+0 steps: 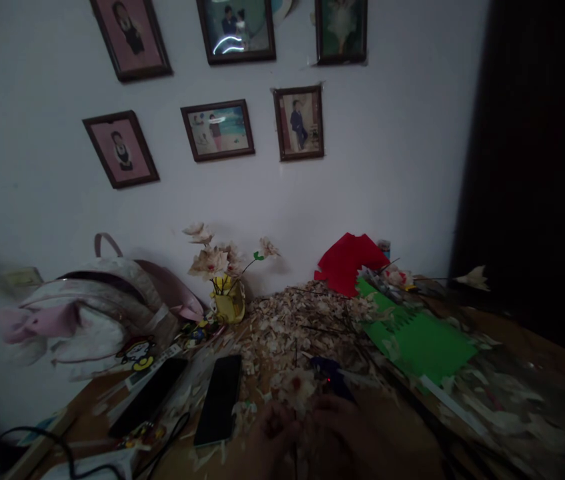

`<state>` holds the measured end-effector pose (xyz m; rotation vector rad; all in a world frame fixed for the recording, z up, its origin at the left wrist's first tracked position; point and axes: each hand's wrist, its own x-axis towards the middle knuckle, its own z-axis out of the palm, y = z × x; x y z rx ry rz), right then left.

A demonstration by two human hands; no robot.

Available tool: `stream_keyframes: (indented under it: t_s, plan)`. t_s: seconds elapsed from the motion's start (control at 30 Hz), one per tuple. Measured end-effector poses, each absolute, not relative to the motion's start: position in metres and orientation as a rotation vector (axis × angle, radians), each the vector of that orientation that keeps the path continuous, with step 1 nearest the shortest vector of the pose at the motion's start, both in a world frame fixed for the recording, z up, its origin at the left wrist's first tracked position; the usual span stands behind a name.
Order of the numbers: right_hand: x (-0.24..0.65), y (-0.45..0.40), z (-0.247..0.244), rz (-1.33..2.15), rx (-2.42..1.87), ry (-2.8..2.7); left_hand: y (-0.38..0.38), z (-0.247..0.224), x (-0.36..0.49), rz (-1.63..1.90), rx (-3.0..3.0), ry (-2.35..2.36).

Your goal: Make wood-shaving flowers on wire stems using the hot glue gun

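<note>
Pale flower (pixel 296 388) between left hand (pixel 275 433) and right hand (pixel 335 427)

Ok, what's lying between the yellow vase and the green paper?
In the head view, a heap of pale wood shavings with thin dark twigs lies between the yellow vase and the green paper.

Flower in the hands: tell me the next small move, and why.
Probably reach the right hand for what looks like a dark blue glue gun: it lies just beyond that hand with a small red light showing. Meanwhile, the left hand can keep its place at the pale flower.
</note>
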<state>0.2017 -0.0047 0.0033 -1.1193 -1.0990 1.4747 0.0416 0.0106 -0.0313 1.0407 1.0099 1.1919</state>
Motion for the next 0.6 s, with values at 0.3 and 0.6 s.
stream_keyframes:
  t_s: [0.3,0.6]
  plan:
    - [0.197,0.011,-0.033,1.519,-1.176,-1.335,0.017,-0.041,0.039,1.258,0.974,1.012]
    - [0.196,0.02,-0.054,1.408,-1.28,-1.523,0.018,-0.043,0.037,1.255,0.973,1.011]
